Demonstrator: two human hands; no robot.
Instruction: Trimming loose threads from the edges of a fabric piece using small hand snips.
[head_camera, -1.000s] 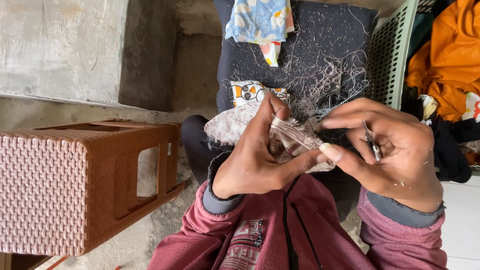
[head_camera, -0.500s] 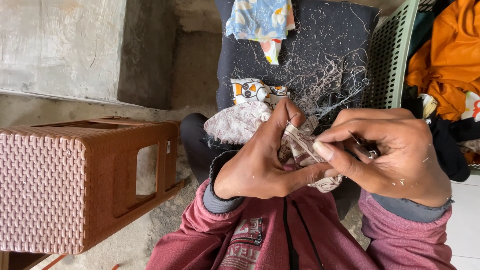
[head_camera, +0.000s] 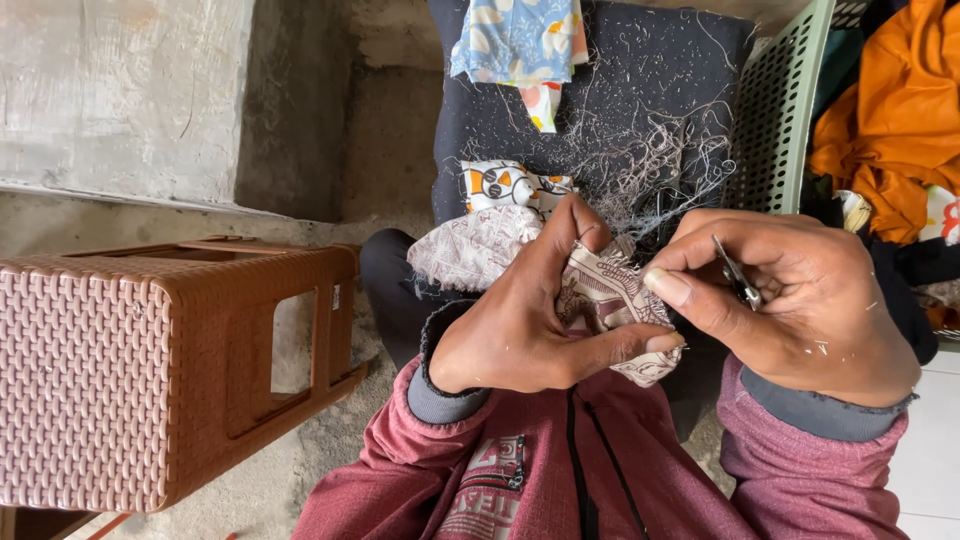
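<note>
Head view: hands (head_camera: 660, 310) sit higher on patterned cloth (head_camera: 610, 295) than before.

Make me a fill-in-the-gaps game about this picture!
1. The left hand pinches a piece of printed ____.
2. The right hand holds a small metal tool beside the ____ hand.
3. The woven plastic stool is ____ in colour.
4. Loose threads lie on the dark ____.

Missing words: cloth; left; brown; cushion
</note>
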